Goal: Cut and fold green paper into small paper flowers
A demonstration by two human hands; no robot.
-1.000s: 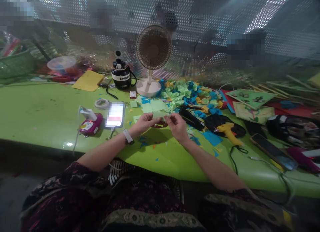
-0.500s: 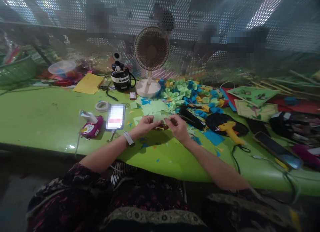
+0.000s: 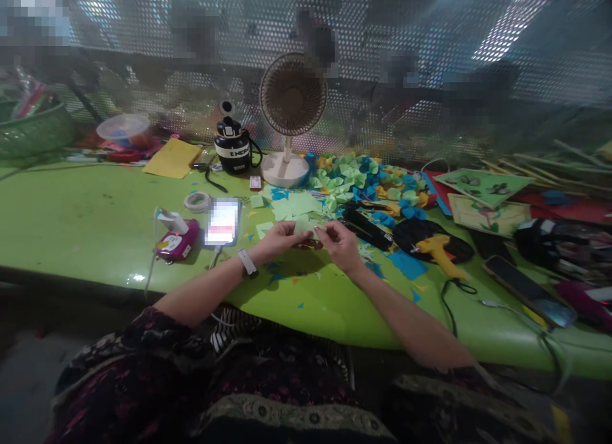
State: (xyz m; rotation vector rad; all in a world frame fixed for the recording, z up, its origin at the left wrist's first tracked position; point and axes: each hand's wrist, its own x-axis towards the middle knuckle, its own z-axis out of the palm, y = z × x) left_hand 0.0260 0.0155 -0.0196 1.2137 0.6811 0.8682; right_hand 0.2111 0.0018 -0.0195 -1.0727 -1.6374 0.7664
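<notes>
Near the middle of the green table, my left hand [image 3: 281, 238] is closed on a small light green paper piece [image 3: 303, 226]. My right hand [image 3: 338, 241] pinches at the right side of the same piece, its thumb and forefinger together. Just beyond my hands lie flat light green papers [image 3: 297, 205]. A heap of green, blue and orange folded paper pieces [image 3: 351, 178] rests behind them to the right. The fingertips partly hide the held paper.
A white fan [image 3: 285, 168] and a black bottle [image 3: 232, 152] stand at the back. A lit phone [image 3: 222, 221] and purple box [image 3: 180, 243] are left; a black stapler [image 3: 368, 228], yellow glue gun [image 3: 442, 255] and dark phone [image 3: 528, 289] are right.
The view has shifted slightly. Both hands keep nearly the same place and hold on the paper.
</notes>
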